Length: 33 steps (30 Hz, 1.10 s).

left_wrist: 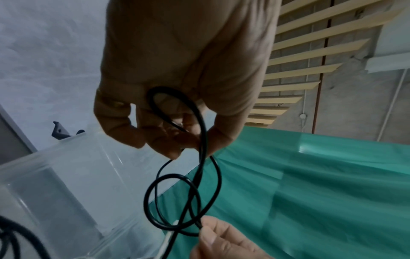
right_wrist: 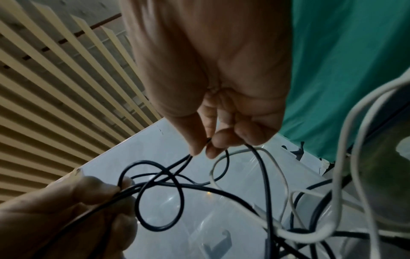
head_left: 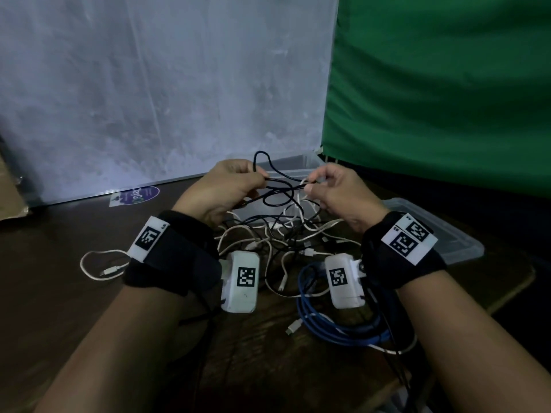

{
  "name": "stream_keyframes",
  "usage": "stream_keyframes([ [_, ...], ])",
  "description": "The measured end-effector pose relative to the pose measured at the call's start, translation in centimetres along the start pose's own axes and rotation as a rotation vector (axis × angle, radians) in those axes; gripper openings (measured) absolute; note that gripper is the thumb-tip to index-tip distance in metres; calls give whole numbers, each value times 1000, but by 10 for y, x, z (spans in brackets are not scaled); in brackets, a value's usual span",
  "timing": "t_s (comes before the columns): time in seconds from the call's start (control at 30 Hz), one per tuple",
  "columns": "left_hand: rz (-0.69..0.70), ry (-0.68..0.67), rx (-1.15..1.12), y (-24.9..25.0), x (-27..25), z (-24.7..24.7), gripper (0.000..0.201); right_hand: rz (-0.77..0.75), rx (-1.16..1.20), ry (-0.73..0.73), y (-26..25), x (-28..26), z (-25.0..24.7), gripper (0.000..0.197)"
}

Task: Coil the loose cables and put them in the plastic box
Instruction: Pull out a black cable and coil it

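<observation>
A thin black cable (head_left: 278, 189) is lifted above the table, stretched in loops between my two hands. My left hand (head_left: 229, 186) pinches a few loops of it (left_wrist: 177, 126). My right hand (head_left: 328, 186) pinches the same cable (right_wrist: 184, 161) between thumb and fingertips, with a white cable (right_wrist: 275, 168) hanging over it. Below lies a tangle of white and black cables (head_left: 274, 242). The clear plastic box (head_left: 295, 168) stands just behind my hands.
A coiled blue cable (head_left: 328, 326) lies at the front right on the dark wooden table (head_left: 74, 293). The clear box lid (head_left: 447, 231) rests at the right. A white cable loop (head_left: 98, 263) trails left. A white sheet (head_left: 149, 84) and a green cloth (head_left: 447, 84) hang behind.
</observation>
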<state>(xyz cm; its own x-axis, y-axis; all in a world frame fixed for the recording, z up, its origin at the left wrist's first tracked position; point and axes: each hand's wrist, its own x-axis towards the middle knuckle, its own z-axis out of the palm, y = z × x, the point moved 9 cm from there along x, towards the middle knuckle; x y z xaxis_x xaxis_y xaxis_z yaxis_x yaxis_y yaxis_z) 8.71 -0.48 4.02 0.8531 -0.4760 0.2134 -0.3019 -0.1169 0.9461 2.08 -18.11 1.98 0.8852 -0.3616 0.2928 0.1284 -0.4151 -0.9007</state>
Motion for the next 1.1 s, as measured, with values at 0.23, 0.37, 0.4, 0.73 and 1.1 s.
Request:
stream_keyframes([
  [0.23, 66, 29, -23, 4, 4, -2, 31, -3, -22, -34, 2, -3, -10, 16],
  [0.37, 190, 0, 94, 17, 8, 14, 36, 19, -26, -109, 4, -3, -7, 14],
  [0.4, 214, 0, 104, 22, 11, 18, 36, 22, -44, -130, 2, -4, -5, 14],
  [0.73, 102, -90, 167, 34, 33, 45, 13, 80, 58, -73, 8, -1, -12, 16],
  [1.1, -281, -409, 200, 36, 19, 76, 24, -20, -24, 80, 1, 4, -43, 13],
])
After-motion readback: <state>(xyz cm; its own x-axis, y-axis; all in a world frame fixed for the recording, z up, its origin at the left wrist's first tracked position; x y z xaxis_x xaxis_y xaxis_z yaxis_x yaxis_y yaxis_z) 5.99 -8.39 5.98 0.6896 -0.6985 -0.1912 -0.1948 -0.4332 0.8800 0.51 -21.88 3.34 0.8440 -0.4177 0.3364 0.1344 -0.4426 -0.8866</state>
